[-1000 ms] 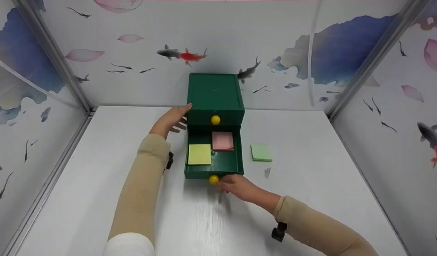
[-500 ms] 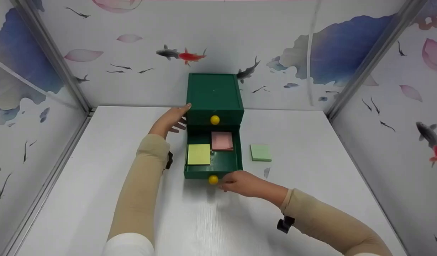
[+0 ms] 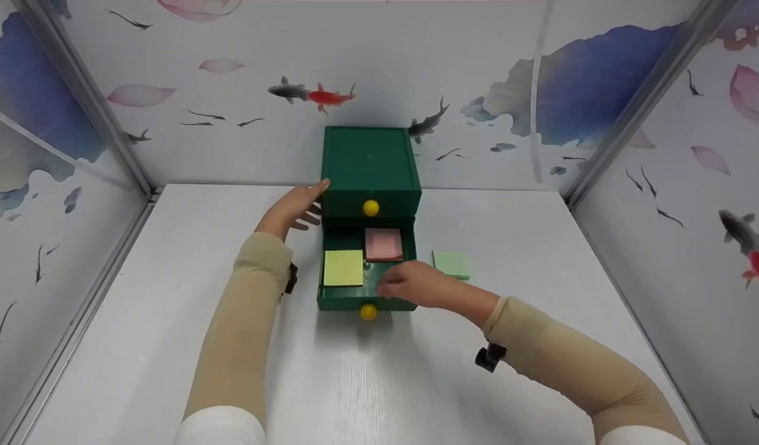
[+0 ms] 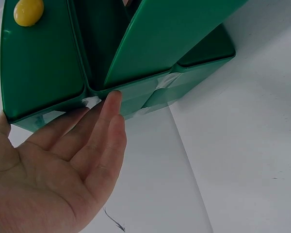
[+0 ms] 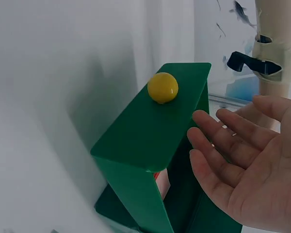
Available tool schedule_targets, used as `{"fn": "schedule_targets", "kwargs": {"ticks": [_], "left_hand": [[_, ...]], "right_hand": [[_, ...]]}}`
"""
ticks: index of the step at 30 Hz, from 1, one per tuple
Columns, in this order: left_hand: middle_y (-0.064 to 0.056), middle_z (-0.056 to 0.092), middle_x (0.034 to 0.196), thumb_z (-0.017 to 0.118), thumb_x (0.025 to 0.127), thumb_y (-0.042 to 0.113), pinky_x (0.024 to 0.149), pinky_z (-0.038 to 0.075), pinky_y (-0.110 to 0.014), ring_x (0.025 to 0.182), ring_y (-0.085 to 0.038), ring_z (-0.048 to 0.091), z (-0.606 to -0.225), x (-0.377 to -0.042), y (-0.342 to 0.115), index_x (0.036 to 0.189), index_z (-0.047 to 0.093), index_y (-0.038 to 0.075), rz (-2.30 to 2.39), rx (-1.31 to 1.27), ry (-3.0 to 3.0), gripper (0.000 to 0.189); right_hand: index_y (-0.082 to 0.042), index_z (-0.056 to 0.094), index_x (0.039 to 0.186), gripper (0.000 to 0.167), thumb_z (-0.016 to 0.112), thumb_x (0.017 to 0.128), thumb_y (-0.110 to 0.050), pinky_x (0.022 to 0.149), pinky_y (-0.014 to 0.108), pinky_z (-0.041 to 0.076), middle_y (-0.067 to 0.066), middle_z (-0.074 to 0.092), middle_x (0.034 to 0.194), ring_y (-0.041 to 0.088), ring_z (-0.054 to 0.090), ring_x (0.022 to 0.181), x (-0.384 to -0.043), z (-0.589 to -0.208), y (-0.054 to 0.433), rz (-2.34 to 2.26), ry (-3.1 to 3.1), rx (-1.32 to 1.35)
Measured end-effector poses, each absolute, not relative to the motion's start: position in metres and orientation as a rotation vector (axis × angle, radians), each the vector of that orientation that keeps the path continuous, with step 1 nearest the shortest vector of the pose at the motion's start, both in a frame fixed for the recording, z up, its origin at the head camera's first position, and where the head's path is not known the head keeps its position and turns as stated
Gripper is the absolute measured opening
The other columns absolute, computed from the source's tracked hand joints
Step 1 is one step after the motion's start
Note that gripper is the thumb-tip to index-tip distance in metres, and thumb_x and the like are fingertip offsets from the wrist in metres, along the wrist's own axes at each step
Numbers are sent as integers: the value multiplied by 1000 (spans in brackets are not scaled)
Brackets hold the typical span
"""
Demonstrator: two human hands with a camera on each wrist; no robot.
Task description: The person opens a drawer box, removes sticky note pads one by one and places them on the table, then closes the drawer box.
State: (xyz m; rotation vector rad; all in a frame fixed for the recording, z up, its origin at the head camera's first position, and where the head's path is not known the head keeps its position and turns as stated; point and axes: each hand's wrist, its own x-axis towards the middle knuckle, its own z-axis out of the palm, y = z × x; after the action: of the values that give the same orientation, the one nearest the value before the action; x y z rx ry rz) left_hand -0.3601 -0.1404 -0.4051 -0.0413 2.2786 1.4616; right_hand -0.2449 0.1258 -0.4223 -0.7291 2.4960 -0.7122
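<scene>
In the head view a green two-drawer cabinet (image 3: 370, 161) stands at the back of the table, its lower drawer (image 3: 339, 303) pulled out. A yellow sticky-note pad (image 3: 343, 267) and a pink sticky-note pad (image 3: 384, 243) lie in that drawer. My left hand (image 3: 295, 209) rests against the cabinet's left side, fingers extended along it and thumb at the front edge. Over the drawer's front right part is my right hand (image 3: 416, 283), holding nothing. The right wrist view shows the right hand's fingers (image 5: 216, 167) loosely bent beside the drawer front and its yellow knob (image 5: 163, 88).
A light green sticky-note pad (image 3: 451, 263) lies on the white table (image 3: 509, 247) right of the drawer, partly behind the right hand. The upper drawer, with its yellow knob (image 3: 371, 207), is closed. Printed walls (image 3: 231, 142) enclose the back and sides.
My right hand has left the lower drawer's knob and moved up and back over the drawer. The left hand keeps its place at the cabinet's side, and the drawer remains pulled out.
</scene>
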Motion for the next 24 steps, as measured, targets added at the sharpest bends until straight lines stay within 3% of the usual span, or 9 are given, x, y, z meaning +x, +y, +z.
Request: {"fn": "schedule_targets", "kwargs": {"ticks": [8,12,18,24], "left_hand": [[-23,49,136,35,100,59,100,42,-50,121,-39,53,-405,-359,-141,145,41,0,1467,-29,2293,74],[-23,48,137,34,101,59,101,42,-50,122,-39,53,-404,-359,-140,146,39,0,1459,-22,2292,75],[-23,47,139,33,100,60,103,39,-52,123,-39,52,-403,-361,-141,147,37,1,1451,-22,2282,76],[-22,46,140,34,99,62,103,40,-52,123,-40,51,-403,-360,-141,148,37,2,1450,-27,2274,77]], "right_hand": [[-7,72,112,30,55,100,-29,77,35,49,8,68,99,19,55,82,-281,-415,117,-672,2540,-634],[-4,71,109,31,55,100,-29,70,32,47,13,66,90,22,55,77,-297,-419,110,-674,2525,-580],[1,69,111,34,55,101,-28,83,40,52,18,68,101,35,61,94,-315,-423,97,-735,2452,-493],[2,67,112,33,55,100,-25,86,43,52,16,67,104,33,62,96,-326,-429,84,-798,2392,-342]]}}
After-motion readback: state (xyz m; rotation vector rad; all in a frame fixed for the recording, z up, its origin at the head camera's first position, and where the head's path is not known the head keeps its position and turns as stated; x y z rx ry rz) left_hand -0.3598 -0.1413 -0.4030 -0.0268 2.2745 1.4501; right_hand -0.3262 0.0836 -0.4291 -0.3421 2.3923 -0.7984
